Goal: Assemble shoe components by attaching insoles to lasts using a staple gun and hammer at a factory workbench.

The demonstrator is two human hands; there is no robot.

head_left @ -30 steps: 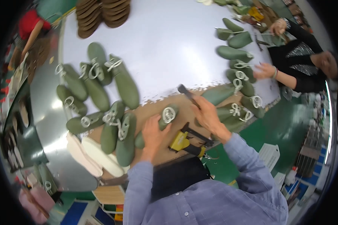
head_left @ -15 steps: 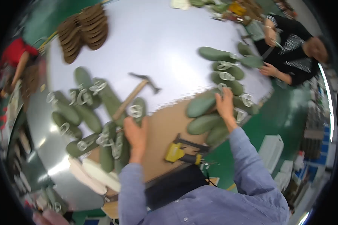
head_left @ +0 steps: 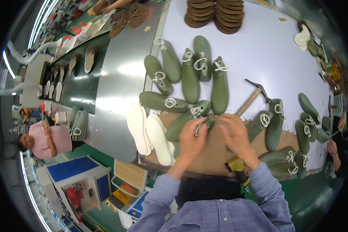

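My left hand (head_left: 192, 140) is closed round the end of a green shoe last (head_left: 210, 123), much of which the hand hides. Just to its right, my right hand (head_left: 237, 136) has its fingers apart and holds nothing that shows. Another green last with a white cord loop (head_left: 197, 110) lies against the left hand's knuckles. Beyond the right hand, a green last (head_left: 258, 124) rests beside a standing-out darker one (head_left: 274, 127). A hammer (head_left: 248, 103) with a wooden handle lies past the right fingertips. The yellow and black staple gun (head_left: 236, 165) is partly hidden by my right wrist.
Several green lasts (head_left: 190, 81) lie at the far left, and more (head_left: 303, 135) at the right. White insoles (head_left: 158, 139) rest at the table's near left corner. Brown shoe pieces (head_left: 228, 17) are stacked at the back. A co-worker's hands (head_left: 331, 147) work at the right edge; another person (head_left: 46, 137) is at left.
The view has turned left. My right hand has left the lasts on the right and come close to my left hand, which is on a last near the table's front.
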